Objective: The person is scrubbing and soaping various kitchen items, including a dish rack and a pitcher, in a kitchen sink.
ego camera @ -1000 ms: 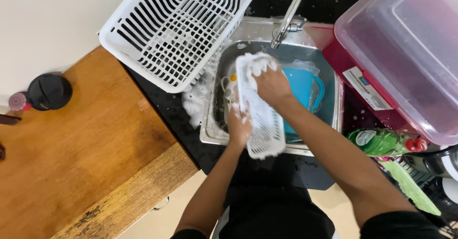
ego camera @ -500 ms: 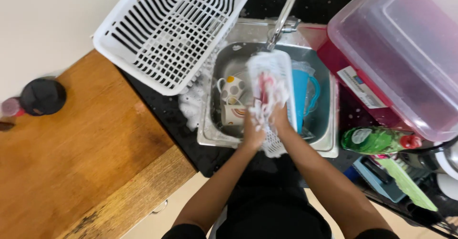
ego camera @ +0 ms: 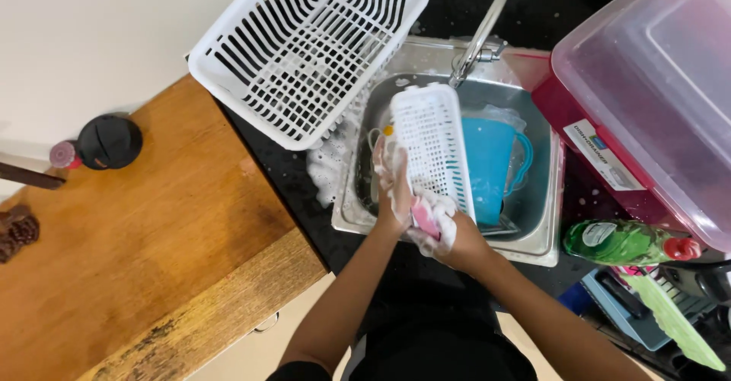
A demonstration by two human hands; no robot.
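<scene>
Small white slotted basket (ego camera: 432, 146) held upright over sink (ego camera: 542, 238), at worktop's front edge. Light, stiff plastic, v. soapy, prob. slippery; best gripped by rim. Left hand (ego camera: 394, 187) fingers clasp its side; right hand (ego camera: 449, 236) closed on pink sponge (ego camera: 424, 217) at bottom end.

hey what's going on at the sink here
A person is scrubbing a small white slotted basket over a steel sink. The left hand steadies the basket's side, while the right hand, covered in suds, presses a pink sponge against its lower end. A blue jug lies in the sink under the tap. A larger white basket sits on the counter beside it, with foam spilled at the sink's edge.
</scene>
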